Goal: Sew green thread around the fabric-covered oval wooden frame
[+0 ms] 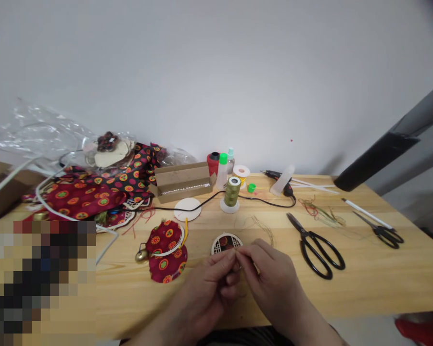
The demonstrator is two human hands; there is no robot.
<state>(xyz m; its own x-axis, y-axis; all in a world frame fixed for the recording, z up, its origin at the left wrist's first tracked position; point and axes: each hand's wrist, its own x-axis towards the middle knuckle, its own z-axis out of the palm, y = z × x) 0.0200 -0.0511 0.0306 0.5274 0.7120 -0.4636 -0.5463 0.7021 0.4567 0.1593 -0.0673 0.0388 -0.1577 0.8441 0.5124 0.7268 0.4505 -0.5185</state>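
**Fingertips pinched over a lattice disc**

The left hand (205,286) and right hand (274,276) meet with their fingers (246,253) pinched shut, on something too fine to make out. Just beyond lies a round white lattice disc backed with red fabric (226,243), mid-way along the front of the pale wooden worktop (382,283). Anything that fine could slip if the pinch eases, and a hard tug could drag the disc.

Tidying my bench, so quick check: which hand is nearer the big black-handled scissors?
Right. The right hand is just left of the black-handled scissors, not touching them; the left hand is farther left, beyond the right hand.
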